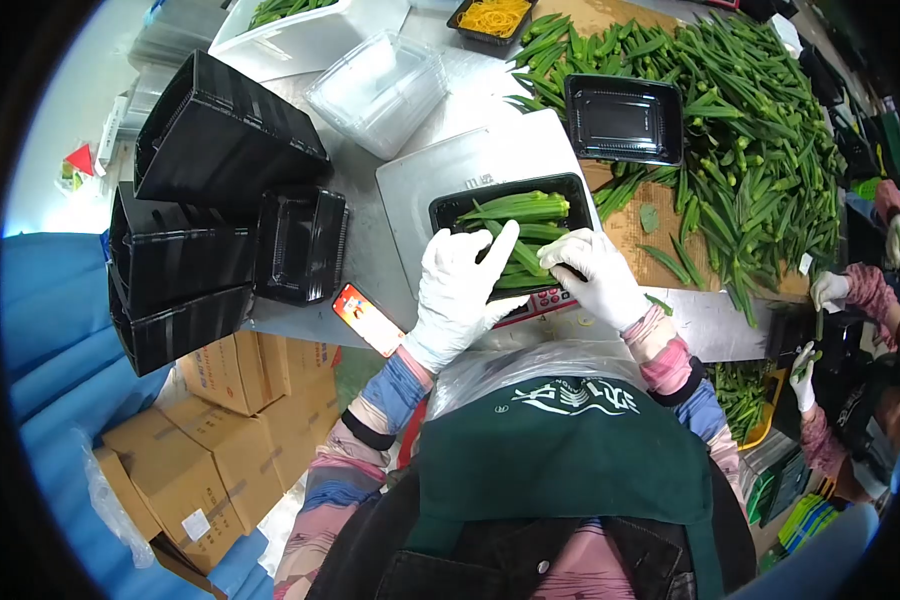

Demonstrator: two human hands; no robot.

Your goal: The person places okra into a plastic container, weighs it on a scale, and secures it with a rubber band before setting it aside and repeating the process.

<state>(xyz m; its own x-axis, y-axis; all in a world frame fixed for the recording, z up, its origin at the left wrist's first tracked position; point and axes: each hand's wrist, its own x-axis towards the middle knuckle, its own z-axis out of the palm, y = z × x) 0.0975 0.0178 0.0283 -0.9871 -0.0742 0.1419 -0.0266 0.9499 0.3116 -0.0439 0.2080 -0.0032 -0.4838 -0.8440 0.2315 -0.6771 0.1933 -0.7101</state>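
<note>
A black plastic tray (579, 188) rests on a metal weighing scale (530, 140) with a red control panel. Green okra pods (518, 208) lie lengthwise inside it. My left hand (460, 285), in a white glove, is over the tray's left side with its fingers apart and the index finger stretched over the pods. At the right side, my gloved right hand (595, 275) has its fingers curled in, with the fingertips pinching the end of an okra pod. The hands hide the tray's near corners.
Heaped okra (740, 150) covers cardboard at the right, with another black tray (624, 118) on it. Stacked black trays (220, 140), clear containers (380, 90) and a phone (367, 320) are at the left. Another person's gloved hand (828, 291) is at far right.
</note>
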